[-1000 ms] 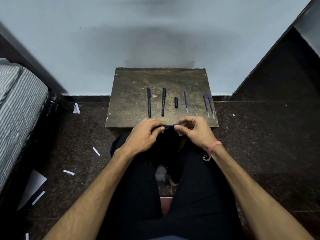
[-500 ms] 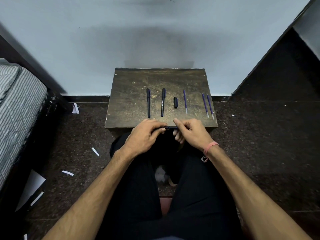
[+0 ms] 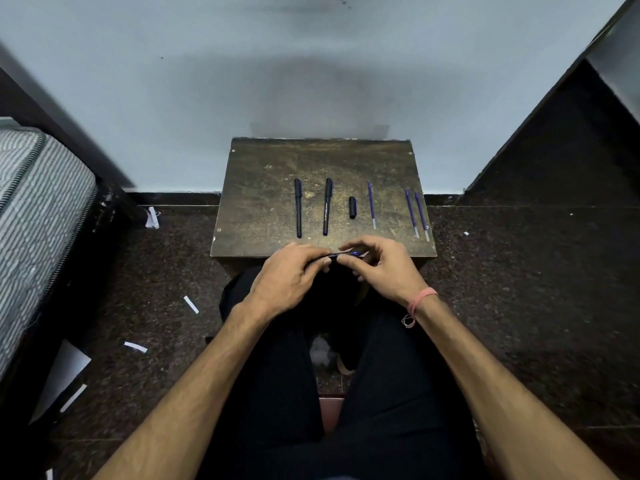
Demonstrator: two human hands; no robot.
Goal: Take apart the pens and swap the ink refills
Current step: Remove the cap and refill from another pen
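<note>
My left hand [image 3: 289, 277] grips a dark pen barrel [image 3: 331, 256] at the near edge of the small wooden table [image 3: 263, 168]. My right hand [image 3: 379, 266] pinches a blue refill [image 3: 355, 253] that sticks out of the barrel's right end. On the table lie two capped black pens [image 3: 298, 206] [image 3: 327, 206], a loose black cap [image 3: 352, 207], one blue refill [image 3: 371, 204] and a pair of blue refills [image 3: 415, 212] at the right.
The table stands against a pale wall. A striped mattress [image 3: 38, 216] is at the left. Paper scraps [image 3: 191, 304] lie on the dark speckled floor. My legs in black trousers sit below the table's near edge.
My right hand has shifted slightly right and its fingers have opened out, so a short blue length of refill now shows beyond the barrel. The left hand has stayed in place.
</note>
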